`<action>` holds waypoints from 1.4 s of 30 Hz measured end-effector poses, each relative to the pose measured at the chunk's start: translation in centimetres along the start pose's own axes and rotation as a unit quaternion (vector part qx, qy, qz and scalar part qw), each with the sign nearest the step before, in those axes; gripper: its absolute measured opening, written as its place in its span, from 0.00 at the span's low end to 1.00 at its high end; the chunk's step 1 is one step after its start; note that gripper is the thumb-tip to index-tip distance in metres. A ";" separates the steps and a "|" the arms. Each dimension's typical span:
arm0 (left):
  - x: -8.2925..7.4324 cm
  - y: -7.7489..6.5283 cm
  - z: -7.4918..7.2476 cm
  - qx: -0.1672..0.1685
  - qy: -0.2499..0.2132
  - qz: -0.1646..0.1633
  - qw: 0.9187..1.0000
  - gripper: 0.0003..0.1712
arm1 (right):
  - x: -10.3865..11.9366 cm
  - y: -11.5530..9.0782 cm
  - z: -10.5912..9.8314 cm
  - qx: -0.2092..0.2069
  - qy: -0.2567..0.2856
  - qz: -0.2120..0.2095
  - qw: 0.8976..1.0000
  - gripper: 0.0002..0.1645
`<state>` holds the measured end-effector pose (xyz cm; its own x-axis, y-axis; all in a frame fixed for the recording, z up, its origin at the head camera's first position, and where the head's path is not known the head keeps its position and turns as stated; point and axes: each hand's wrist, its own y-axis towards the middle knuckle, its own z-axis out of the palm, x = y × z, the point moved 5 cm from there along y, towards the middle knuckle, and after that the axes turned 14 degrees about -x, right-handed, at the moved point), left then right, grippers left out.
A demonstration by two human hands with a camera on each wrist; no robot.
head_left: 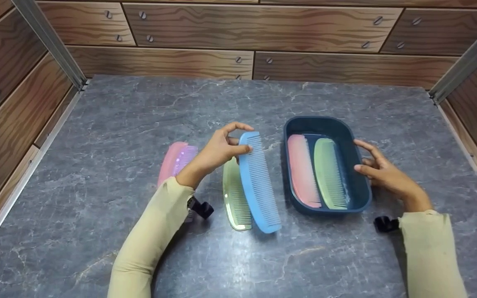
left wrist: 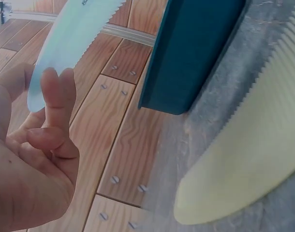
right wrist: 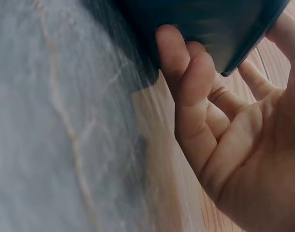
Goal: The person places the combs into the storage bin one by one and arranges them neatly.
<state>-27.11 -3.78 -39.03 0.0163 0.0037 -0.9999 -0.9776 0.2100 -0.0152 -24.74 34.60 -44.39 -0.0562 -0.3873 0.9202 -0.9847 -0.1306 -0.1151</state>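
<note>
My left hand [head_left: 222, 151] pinches a blue comb [head_left: 259, 186] near its upper end, thumb on the near face. The comb slants above the table, its teeth to the right, partly over a green comb [head_left: 234, 198] lying there. In the left wrist view, the blue comb [left wrist: 72, 43] rises from between my fingers. My right hand [head_left: 383, 171] grips the right side of a dark blue bin [head_left: 325, 211], thumb and forefinger at the rim. Other fingers [right wrist: 196, 82] curl against the outer wall. Inside the bin lie a pink comb [head_left: 302, 169] and a light green comb [head_left: 329, 174], side by side.
Under and behind my left forearm, a pink comb [head_left: 168, 165] and a purple comb [head_left: 185, 155] lie partly hidden on the grey marbled table [head_left: 160, 107]. Wood-patterned panels [head_left: 263, 27] stand along the back and both sides.
</note>
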 end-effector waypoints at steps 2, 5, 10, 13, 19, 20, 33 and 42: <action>-0.2 0.2 0.2 -0.004 -0.011 -0.002 1.000 0.26 | 0.0 0.0 0.0 -0.002 -0.004 0.004 1.000 0.41; -0.5 0.5 0.4 -0.012 -0.030 -0.003 0.999 0.26 | -0.1 0.0 0.0 -0.003 -0.004 0.005 1.000 0.41; -1.1 1.1 0.8 -0.026 -0.047 0.005 0.999 0.26 | 0.0 0.0 0.1 0.002 0.003 0.003 1.000 0.41; -1.5 1.5 1.0 -0.032 -0.044 0.009 0.998 0.26 | 0.1 0.0 0.1 0.006 0.007 0.001 1.000 0.41; -2.3 2.4 1.7 -0.041 -0.037 0.019 0.998 0.26 | 0.1 0.0 0.0 0.003 -0.004 0.004 1.000 0.41; -2.5 2.5 1.8 -0.042 -0.038 0.021 0.998 0.25 | 0.1 0.0 -0.1 0.002 -0.006 0.005 1.000 0.41; -3.3 5.0 5.7 -0.028 -0.046 0.047 0.997 0.25 | 0.0 0.0 -0.1 0.010 0.034 -0.002 0.999 0.40; -3.3 6.0 7.3 -0.039 -0.039 0.047 0.997 0.25 | 0.2 -0.1 0.0 0.010 0.018 0.000 1.000 0.41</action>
<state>-31.52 4.63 -35.74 -0.0627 0.0970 -0.9933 -0.9889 0.1284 0.0750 -24.67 34.57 -44.23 -0.0618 -0.3533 0.9335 -0.9815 -0.1484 -0.1212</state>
